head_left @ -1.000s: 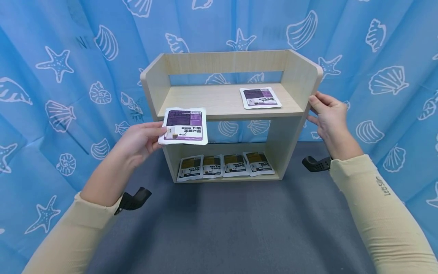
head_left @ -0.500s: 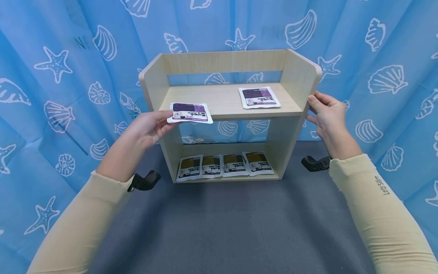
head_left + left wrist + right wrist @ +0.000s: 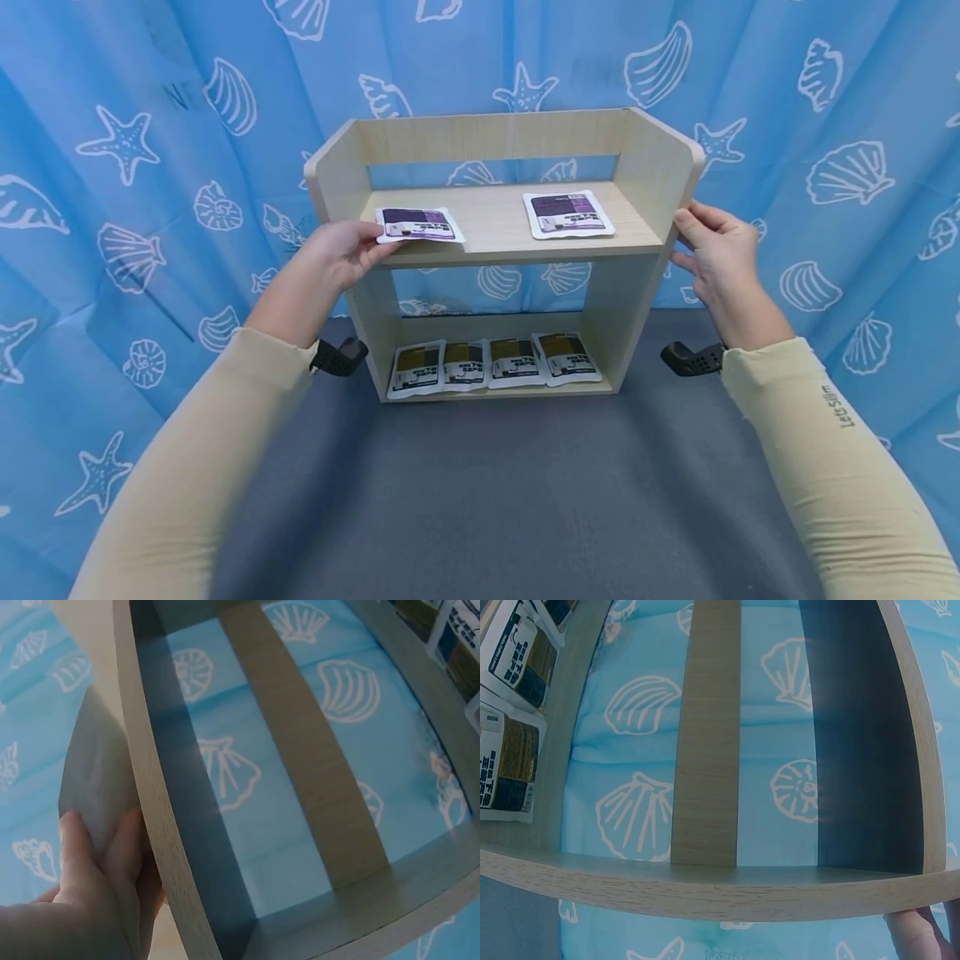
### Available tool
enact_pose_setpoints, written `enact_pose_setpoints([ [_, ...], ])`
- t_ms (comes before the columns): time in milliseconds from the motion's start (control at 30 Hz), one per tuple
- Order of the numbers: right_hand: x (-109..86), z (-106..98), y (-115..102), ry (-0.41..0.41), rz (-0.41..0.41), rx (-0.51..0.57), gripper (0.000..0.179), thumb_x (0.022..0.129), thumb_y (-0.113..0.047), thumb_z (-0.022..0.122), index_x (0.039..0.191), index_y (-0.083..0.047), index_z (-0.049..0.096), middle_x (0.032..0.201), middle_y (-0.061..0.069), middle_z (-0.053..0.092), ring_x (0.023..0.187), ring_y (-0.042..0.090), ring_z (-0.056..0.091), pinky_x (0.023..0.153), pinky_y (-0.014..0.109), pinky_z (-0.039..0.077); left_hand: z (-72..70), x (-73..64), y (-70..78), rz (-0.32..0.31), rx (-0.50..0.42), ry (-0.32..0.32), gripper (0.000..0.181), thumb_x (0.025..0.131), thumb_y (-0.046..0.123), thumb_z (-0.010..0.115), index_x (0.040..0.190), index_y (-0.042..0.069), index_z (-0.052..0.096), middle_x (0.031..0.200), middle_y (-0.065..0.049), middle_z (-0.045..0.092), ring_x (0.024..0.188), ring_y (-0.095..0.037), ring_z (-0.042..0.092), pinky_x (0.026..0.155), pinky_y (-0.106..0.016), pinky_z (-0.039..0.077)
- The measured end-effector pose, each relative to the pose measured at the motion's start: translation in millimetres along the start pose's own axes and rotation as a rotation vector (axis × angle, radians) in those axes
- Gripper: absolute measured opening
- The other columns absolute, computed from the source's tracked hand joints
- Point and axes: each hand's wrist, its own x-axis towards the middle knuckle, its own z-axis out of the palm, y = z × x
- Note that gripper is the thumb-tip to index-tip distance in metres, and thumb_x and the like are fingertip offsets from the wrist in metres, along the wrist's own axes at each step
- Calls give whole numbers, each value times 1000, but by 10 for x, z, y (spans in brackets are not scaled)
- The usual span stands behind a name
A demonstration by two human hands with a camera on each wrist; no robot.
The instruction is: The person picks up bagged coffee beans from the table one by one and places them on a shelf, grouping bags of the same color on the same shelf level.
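My left hand (image 3: 341, 252) pinches the left edge of a flat purple-and-white packet (image 3: 418, 225), thumb on top and fingers below. The packet lies close over the left part of the upper board of a pale wooden two-tier shelf (image 3: 495, 252), its front edge slightly tilted. In the left wrist view the packet's plain grey underside (image 3: 97, 776) shows beside the board's edge. At the other side, my right hand (image 3: 723, 260) holds the front edge of the shelf's right side panel (image 3: 660, 175). Only a few of its fingers (image 3: 915, 935) show in the right wrist view.
A similar purple packet (image 3: 570, 214) lies flat at the right of the upper board. Several gold-and-black packets (image 3: 513, 361) lean in a row on the lower tier. The shelf stands on a dark grey surface (image 3: 495, 500) before a blue seashell curtain (image 3: 187, 125).
My left hand has carried the purple packet up, right and inward, from in front of the shelf to over its upper board. The packet has tipped flatter. My right hand stays in place.
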Motion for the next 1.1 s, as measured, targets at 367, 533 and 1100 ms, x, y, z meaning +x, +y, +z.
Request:
enact_pose_setpoints([
  [367, 9, 22, 12, 0, 9, -5, 50, 78, -30, 76, 125, -17, 67, 128, 1, 60, 116, 18, 57, 109, 49, 32, 167, 225, 21, 100, -34, 33, 49, 105, 5, 32, 153, 7, 24, 151, -12, 39, 133, -22, 44, 104, -32, 40],
  [533, 11, 33, 25, -6, 7, -7, 49, 79, -30, 76, 126, -16, 67, 126, 1, 60, 115, 17, 57, 109, 50, 32, 186, 245, 16, 162, 100, 33, 52, 106, 10, 30, 155, 8, 13, 158, -8, 25, 141, -19, 30, 112, -33, 29],
  [1100, 15, -154, 54, -77, 29, -236, 54, 89, -29, 70, 138, -15, 55, 140, 4, 53, 104, 8, 62, 89, 26, 53, -168, -116, -175, 331, 262, -58, 57, 106, 12, 35, 156, 11, 10, 161, -4, 17, 142, -15, 28, 111, -26, 31],
])
